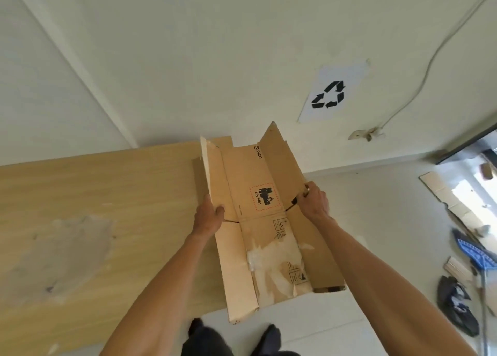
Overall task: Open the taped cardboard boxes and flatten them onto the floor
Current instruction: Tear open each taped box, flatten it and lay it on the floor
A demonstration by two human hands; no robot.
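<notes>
A cardboard box point(258, 207) is held up in the air in front of the person, over the floor point(376, 194). It is opened out into one long piece, and its two side flaps are bent up. Torn white tape is seen on its lower part. The left edge is gripped by the left hand point(209, 213), with the thumb on the front and the fingers hidden behind. The right flap is gripped by the right hand point(314, 202), with the fingers curled over its edge. The far end of the box is close to the wall point(188, 60).

Below and to the left, a big wooden board point(80, 221) is laid flat on the floor. Bare floor is seen on the right, between the box and a flat cardboard piece point(443, 191). A dark bundle point(457, 304) is lying near the right edge. A paper sign point(330, 95) with arrows is stuck on the wall, and a wire point(427, 70) is hung beside it. Two feet point(271, 331) are seen under the box.
</notes>
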